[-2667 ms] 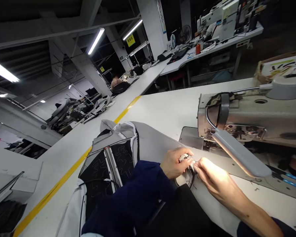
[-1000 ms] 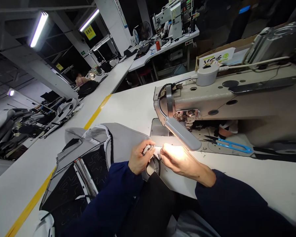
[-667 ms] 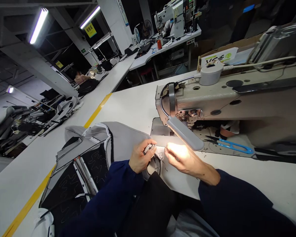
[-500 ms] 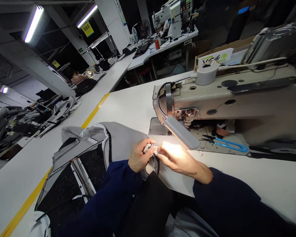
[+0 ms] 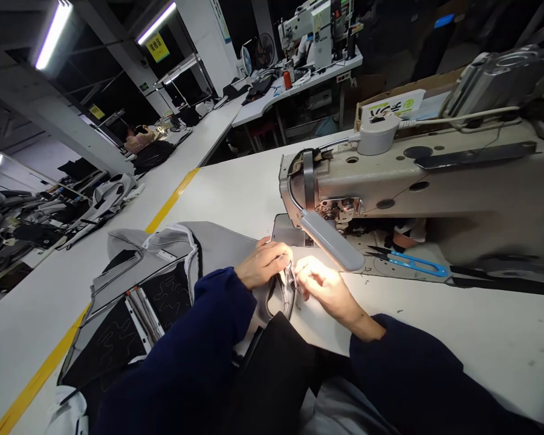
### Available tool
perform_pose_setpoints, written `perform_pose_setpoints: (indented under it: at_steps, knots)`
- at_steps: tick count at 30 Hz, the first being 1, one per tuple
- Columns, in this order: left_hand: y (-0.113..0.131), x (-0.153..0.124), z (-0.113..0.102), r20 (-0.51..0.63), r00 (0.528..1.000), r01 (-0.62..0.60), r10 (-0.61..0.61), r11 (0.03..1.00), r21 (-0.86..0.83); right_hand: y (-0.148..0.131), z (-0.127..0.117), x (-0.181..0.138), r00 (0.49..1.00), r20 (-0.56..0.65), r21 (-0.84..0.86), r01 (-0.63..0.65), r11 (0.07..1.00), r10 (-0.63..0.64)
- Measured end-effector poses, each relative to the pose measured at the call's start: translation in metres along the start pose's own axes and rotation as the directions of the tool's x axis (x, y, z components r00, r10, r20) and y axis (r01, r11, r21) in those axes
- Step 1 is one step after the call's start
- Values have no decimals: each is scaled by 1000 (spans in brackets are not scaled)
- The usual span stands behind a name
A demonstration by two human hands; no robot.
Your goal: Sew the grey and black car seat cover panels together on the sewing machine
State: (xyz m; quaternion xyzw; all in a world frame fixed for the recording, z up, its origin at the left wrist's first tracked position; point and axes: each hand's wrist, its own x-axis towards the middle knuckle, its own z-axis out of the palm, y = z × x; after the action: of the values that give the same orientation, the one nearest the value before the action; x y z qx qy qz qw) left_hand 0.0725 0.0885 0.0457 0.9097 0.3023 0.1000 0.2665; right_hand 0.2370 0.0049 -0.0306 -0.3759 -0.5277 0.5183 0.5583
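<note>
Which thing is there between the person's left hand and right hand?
In the head view, a folded edge of the grey fabric lies between the left hand and the right hand; both appear to touch it.

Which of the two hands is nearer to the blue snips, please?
The right hand. It is left of the blue snips and apart from them. The left hand, on the grey fabric, is farther left.

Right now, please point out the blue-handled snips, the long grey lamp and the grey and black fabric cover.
Snips (image 5: 441, 270): head view, handle's closed end.
Lamp (image 5: 332, 240): head view, housing's middle.
Fabric cover (image 5: 222, 243): head view, grey panel.
</note>
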Motion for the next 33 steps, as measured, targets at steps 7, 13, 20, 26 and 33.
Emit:
perform_pose_setpoints:
  at_steps: [7,13,20,26,33]
  knots:
    - [-1,8,0,34,999,-31,29,999,34,6,13,-3,991,-17,391,-114,913,131]
    - [3,11,2,-26,1000,16,-15,998,53,-8,-13,7,970,210,-181,165,970,-126]
    - [11,7,-14,87,996,0,-10,993,120,-5,-18,-5,999,21,-114,-42,993,45]
    - [23,9,-30,250,968,-60,-5,966,253,8,13,-41,976,11,-176,-212,961,217]
    - [18,8,-25,204,976,9,-72,955,296,13,34,-52,999,-33,-340,9,940,-21]
